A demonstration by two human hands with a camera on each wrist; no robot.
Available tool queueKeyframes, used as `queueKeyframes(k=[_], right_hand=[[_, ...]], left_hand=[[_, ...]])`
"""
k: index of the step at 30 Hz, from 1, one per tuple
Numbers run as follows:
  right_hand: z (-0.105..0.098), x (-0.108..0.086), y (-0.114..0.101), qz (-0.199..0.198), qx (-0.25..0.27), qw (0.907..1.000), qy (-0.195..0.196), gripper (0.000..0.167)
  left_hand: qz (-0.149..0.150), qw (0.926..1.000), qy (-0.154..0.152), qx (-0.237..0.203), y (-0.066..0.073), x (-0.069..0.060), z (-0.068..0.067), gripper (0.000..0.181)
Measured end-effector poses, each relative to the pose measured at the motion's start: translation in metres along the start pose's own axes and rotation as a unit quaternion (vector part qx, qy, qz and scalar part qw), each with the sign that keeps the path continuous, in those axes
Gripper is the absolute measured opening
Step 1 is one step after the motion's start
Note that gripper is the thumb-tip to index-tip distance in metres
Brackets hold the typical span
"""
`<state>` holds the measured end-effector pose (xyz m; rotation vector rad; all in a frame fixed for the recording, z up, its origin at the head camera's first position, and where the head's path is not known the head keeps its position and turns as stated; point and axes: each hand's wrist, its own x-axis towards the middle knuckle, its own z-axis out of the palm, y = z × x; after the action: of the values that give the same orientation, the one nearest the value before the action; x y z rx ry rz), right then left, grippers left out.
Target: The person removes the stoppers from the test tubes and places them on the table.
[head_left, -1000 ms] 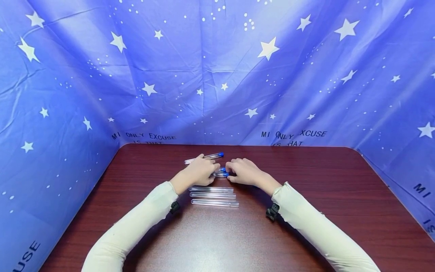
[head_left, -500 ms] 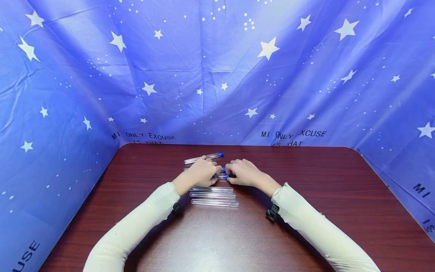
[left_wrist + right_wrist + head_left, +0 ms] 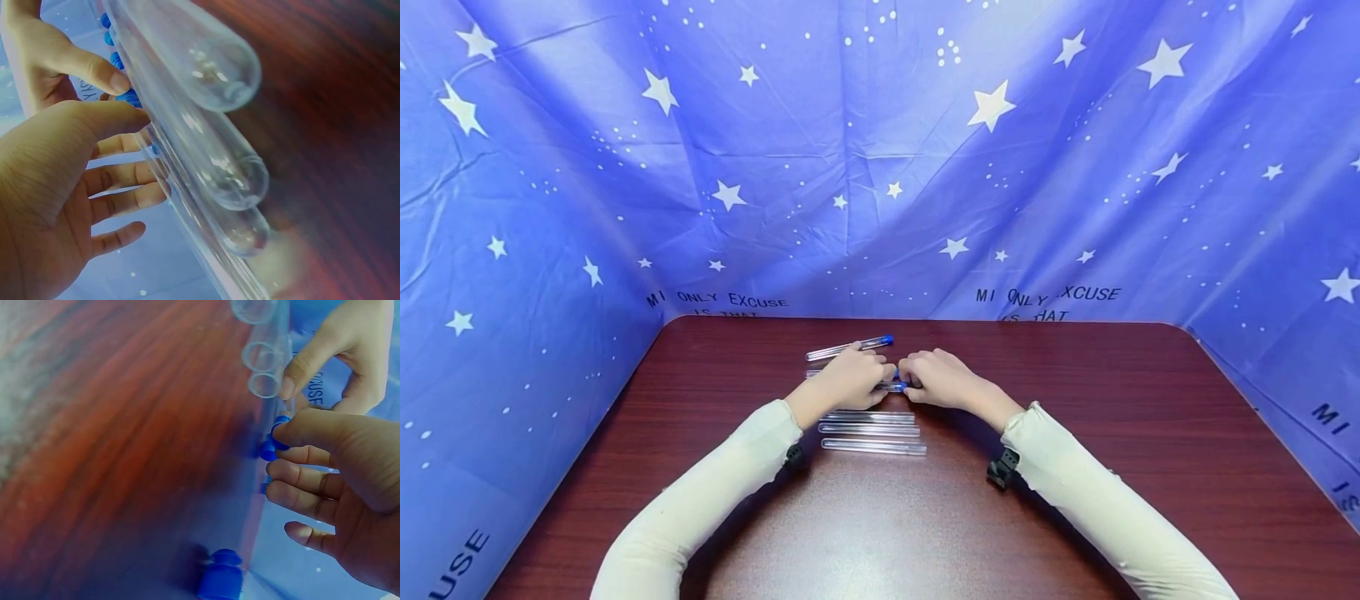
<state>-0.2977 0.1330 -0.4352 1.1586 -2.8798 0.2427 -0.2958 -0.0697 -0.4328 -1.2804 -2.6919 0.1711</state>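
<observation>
In the head view, my left hand (image 3: pixel 852 377) holds a clear test tube (image 3: pixel 889 387) near its capped end, thumb and fingers pinching it. My right hand (image 3: pixel 943 379) meets it from the right and pinches the blue stopper (image 3: pixel 281 431) at the tube's mouth. Behind them lies another stoppered tube (image 3: pixel 810 374), mostly covered by the left hand. Farther back, a tilted test tube (image 3: pixel 850 348) has a blue stopper (image 3: pixel 887 340) at its right end. Nearer the person lie three clear tubes (image 3: pixel 869 431), their open mouths (image 3: pixel 259 356) facing right.
Loose blue stoppers (image 3: pixel 117 60) stand in a row on the right side; one stopper (image 3: pixel 220 578) shows close in the right wrist view. The dark red-brown table (image 3: pixel 1075 467) ends at a blue star-printed cloth (image 3: pixel 850 167). Both wrists wear black camera mounts (image 3: pixel 1002 468).
My left hand has moved slightly right, closer to my right hand, bringing the held test tube along. The right hand stays nearly in place; the other tubes have not moved.
</observation>
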Motion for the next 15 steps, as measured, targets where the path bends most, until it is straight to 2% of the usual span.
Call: queueKeyframes(k=[4, 8, 12, 15], right_hand=[[-0.006, -0.001, 0.001, -0.006, 0.008, 0.9999, 0.009, 0.011], [-0.015, -0.001, 0.004, -0.014, 0.017, 0.9995, 0.024, 0.012], [-0.027, -0.005, 0.007, -0.008, 0.033, 0.9984, 0.046, 0.012], [-0.04, -0.01, 0.008, 0.007, 0.048, 0.9968, 0.063, 0.012]], left_hand=[[0.002, 0.9999, 0.004, -0.013, 0.001, 0.003, -0.003, 0.015], [0.004, 0.9997, 0.021, -0.015, 0.001, 0.005, -0.008, 0.016], [0.002, 0.9985, 0.054, -0.012, 0.002, 0.007, -0.02, 0.017], [0.003, 0.9957, 0.092, -0.007, 0.002, 0.008, -0.032, 0.016]])
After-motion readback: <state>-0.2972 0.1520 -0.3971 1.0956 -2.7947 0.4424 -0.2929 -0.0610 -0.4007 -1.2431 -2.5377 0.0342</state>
